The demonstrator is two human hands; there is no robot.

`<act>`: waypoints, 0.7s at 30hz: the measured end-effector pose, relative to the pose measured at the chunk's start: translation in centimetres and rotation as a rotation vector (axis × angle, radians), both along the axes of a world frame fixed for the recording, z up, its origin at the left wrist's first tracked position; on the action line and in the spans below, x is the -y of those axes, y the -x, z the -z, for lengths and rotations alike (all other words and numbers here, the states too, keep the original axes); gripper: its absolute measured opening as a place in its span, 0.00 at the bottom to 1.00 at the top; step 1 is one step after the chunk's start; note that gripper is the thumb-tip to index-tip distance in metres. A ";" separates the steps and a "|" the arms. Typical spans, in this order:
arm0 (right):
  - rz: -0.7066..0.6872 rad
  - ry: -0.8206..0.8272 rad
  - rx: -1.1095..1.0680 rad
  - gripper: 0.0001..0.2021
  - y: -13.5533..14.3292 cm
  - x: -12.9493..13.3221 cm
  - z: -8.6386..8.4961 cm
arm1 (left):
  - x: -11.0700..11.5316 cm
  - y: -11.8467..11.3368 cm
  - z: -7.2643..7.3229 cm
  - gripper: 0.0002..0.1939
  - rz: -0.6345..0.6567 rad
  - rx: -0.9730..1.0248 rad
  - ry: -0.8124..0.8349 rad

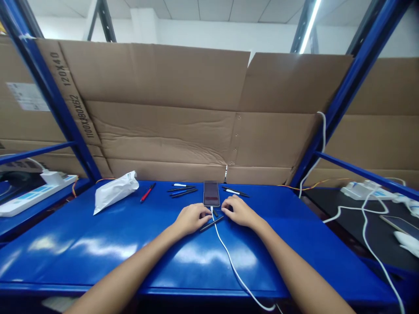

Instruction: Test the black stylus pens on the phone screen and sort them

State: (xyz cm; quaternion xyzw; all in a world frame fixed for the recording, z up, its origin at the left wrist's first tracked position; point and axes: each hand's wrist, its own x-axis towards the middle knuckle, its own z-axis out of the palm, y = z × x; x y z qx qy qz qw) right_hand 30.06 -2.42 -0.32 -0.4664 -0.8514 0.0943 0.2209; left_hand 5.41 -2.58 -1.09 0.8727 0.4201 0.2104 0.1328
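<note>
My left hand (193, 217) rests on the blue tabletop, loosely curled, thumb and index finger slightly apart and holding nothing visible. Close to its fingertips lies a black pen (207, 226), slanting across the white charging cable (225, 254). A small black pen cap (215, 213) sits between my hands. To the right, my right hand (241, 211) also lies loosely curled on the table, with a gap between thumb and index finger and nothing seen in it. Just beyond both hands a phone (211, 194) lies flat, the cable's plug at its near end.
Several pens (183, 192) lie left of the phone, others (236, 192) behind my right hand. A red pen (148, 192) and a white plastic packet (116, 192) are farther left. A cardboard wall (170, 131) closes the back, between blue posts. Power strips (36, 196) stand at both sides.
</note>
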 end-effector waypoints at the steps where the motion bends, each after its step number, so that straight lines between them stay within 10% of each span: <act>1: -0.005 -0.007 0.000 0.06 -0.1 0.0 -0.2 | 0.0 0.0 0.0 0.09 0.001 -0.006 -0.001; 21: -0.139 0.490 0.059 0.08 -3.1 1.0 -2.8 | -0.1 0.8 -0.2 0.09 -0.015 0.010 -0.084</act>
